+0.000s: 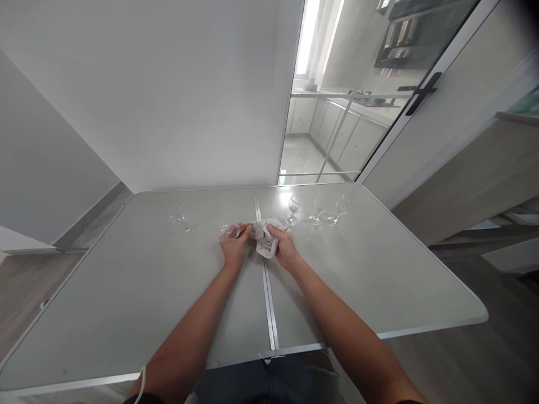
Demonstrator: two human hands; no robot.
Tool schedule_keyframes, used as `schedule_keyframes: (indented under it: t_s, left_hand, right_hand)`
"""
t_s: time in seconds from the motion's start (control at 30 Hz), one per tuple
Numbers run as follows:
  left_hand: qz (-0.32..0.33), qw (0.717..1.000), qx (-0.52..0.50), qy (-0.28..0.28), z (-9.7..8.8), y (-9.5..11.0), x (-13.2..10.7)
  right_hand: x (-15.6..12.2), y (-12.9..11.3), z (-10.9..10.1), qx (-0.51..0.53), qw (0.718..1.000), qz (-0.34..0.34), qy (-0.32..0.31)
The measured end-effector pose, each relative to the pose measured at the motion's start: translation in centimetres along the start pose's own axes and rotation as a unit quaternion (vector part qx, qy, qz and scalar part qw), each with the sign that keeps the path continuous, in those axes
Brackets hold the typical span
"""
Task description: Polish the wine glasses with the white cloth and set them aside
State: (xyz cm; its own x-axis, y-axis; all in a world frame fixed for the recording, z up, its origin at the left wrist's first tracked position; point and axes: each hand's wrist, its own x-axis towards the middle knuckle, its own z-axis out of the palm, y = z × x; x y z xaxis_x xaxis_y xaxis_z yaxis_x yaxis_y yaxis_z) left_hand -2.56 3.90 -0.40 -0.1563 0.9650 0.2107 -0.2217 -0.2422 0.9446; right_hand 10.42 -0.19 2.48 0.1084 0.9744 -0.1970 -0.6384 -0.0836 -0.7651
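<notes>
My left hand (237, 240) is closed around a clear wine glass (229, 231), which lies tilted with its bowl toward the left. My right hand (286, 245) grips a crumpled white cloth (266, 240). The cloth meets the glass between my two hands, where the glass's stem and foot are mostly covered. Just beyond my right hand, a stemmed glass (292, 209) stands upright on the table. Two more stemmed glasses, a middle one (317, 211) and a far right one (337, 211), stand beside it.
Another clear glass (180, 216) is on the left part of the pale table (168, 297). A metal seam (269, 303) runs down the table's middle. Behind it rise a white wall (202, 101) and a glass door with a black handle (423, 92).
</notes>
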Motion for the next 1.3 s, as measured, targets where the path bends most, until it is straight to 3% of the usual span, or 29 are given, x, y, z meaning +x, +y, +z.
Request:
schedule_keyframes:
  t_s: [0.13,0.2,0.33,0.43,0.5,0.6,0.67,0.7,0.83,0.93,1.07,1.3]
  left_hand:
    - [-0.012,1.0,0.0,-0.012,-0.1,-0.2,-0.1]
    - [-0.007,1.0,0.014,0.002,-0.2,-0.3,0.0]
    - [0.004,0.999,0.018,0.036,-0.4,-0.6,0.4]
    - [0.007,1.0,0.001,0.028,-0.3,-0.7,0.5]
    - [0.01,1.0,0.016,0.001,-0.2,-0.5,0.4]
    - [0.011,0.997,0.051,-0.052,-0.1,-0.3,0.1]
    - [0.0,0.995,0.054,-0.079,-0.2,-0.3,0.1]
    - [-0.007,0.994,0.055,-0.09,-0.2,-0.3,0.1]
    - [0.007,0.989,0.083,-0.12,-0.2,-0.6,0.2]
    - [0.029,0.984,0.099,-0.148,-0.1,-0.7,0.2]
    - [0.047,0.973,0.12,-0.19,-0.1,-1.2,0.1]
    - [0.082,0.951,0.131,-0.269,-0.4,-2.3,0.1]
  right_hand:
    - [0.0,0.0,0.1,0.006,0.999,0.007,-0.038]
    - [0.0,-0.1,0.1,-0.018,1.0,0.011,-0.018]
    - [0.0,-1.0,-0.1,-0.118,0.985,-0.116,0.042]
    - [-0.3,-2.0,-0.4,-0.217,0.958,-0.187,0.002]
    - [-0.8,-2.4,-0.5,-0.242,0.958,-0.145,-0.047]
    - [-1.6,-2.5,-0.3,-0.293,0.951,-0.01,-0.098]
    - [-2.2,-2.2,0.1,-0.376,0.919,0.014,-0.116]
    - [-2.4,-2.0,0.3,-0.431,0.896,-0.012,-0.111]
    - [-2.7,-1.5,0.7,-0.626,0.751,-0.204,0.057]
    - [-2.4,-1.3,0.4,-0.697,0.667,-0.242,0.102]
    - [-1.8,-1.1,-0.1,-0.748,0.627,-0.203,0.08]
    - [-2.0,-1.5,0.2,-0.785,0.595,-0.133,0.111]
